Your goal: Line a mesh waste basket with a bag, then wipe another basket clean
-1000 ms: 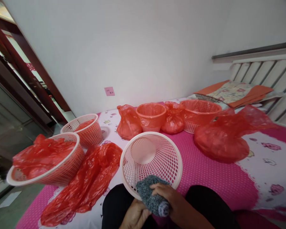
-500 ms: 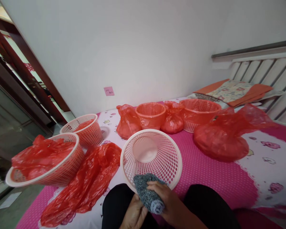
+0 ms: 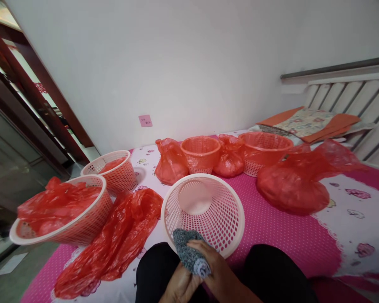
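Observation:
A white, wide-meshed plastic basket [image 3: 238, 216] leans in front of my knees, its open mouth tilted toward me. My right hand [image 3: 213, 261] is closed on a grey speckled cloth [image 3: 186, 250] with a lighter, dark-marked end, and the cloth lies over the basket's near rim. Below the cloth, my left hand [image 3: 180, 282] is closed at the near rim and appears to hold the basket. The cloth hides part of its fingers. A crumpled red plastic bag [image 3: 113, 244] lies to the left of the basket.
At left stand two more baskets [image 3: 96, 221] with red plastic inside. Along the wall are filled red bags [image 3: 172, 164] and two baskets lined with red plastic [image 3: 200, 153]. A large tied red bag [image 3: 292, 187] sits at right. Folded fabric [image 3: 309, 122] lies by the radiator [image 3: 350, 101].
Both hands stay at the near rim. My right hand and the cloth have shifted slightly left. The basket has turned or shifted a little to the right.

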